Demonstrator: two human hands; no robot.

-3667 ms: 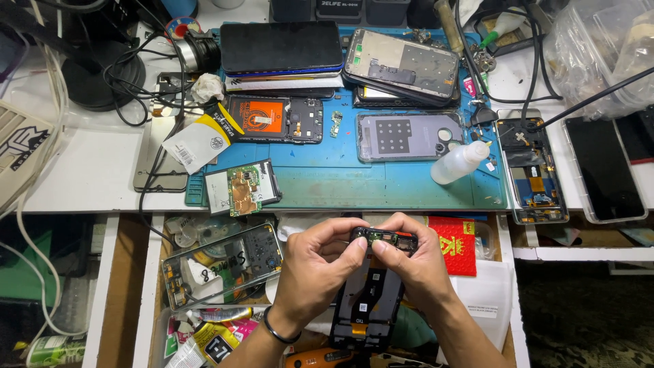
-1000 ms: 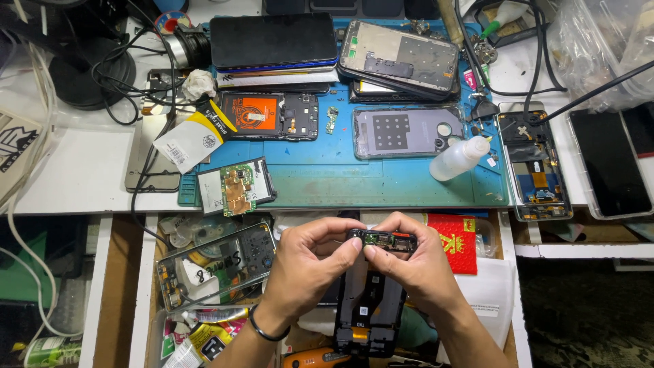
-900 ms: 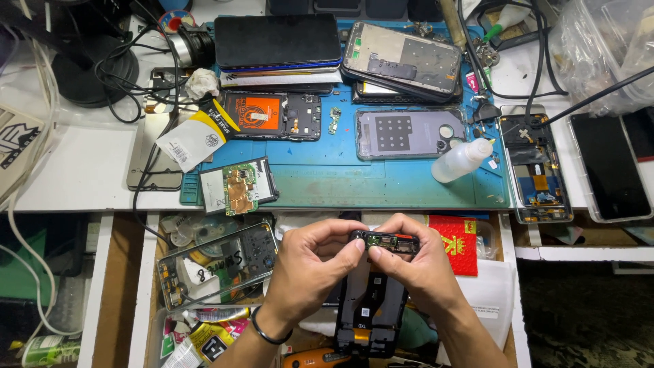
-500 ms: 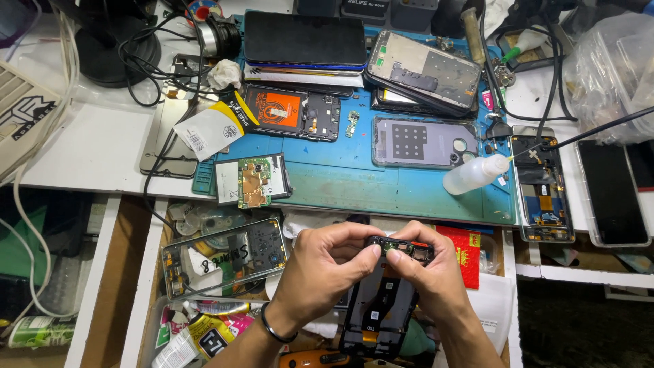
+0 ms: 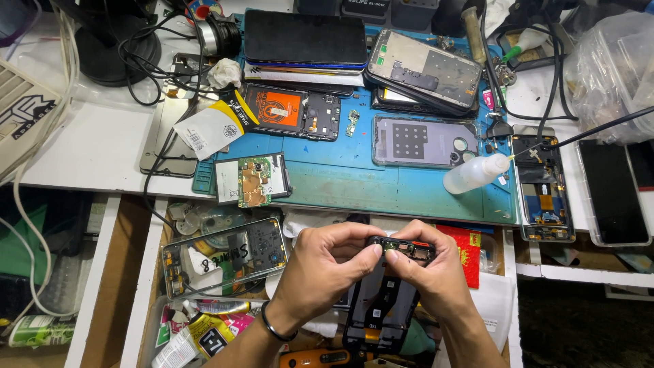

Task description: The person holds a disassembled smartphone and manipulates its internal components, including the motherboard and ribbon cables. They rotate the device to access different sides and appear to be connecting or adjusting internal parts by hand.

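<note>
Head view: my left hand [image 5: 325,267] and right hand [image 5: 428,274] both pinch top edge of opened black phone frame [image 5: 381,300], fingertips clamped, above cluttered open drawer [image 5: 153,286].

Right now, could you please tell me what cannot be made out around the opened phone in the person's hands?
All in the head view:
- The top end of the opened phone: covered by left hand and right hand.
- What the fingertips pinch there: too small to tell.
- The orange tool: cut off by the bottom edge.
- The drawer contents beneath the hands: hidden by both forearms.
</note>
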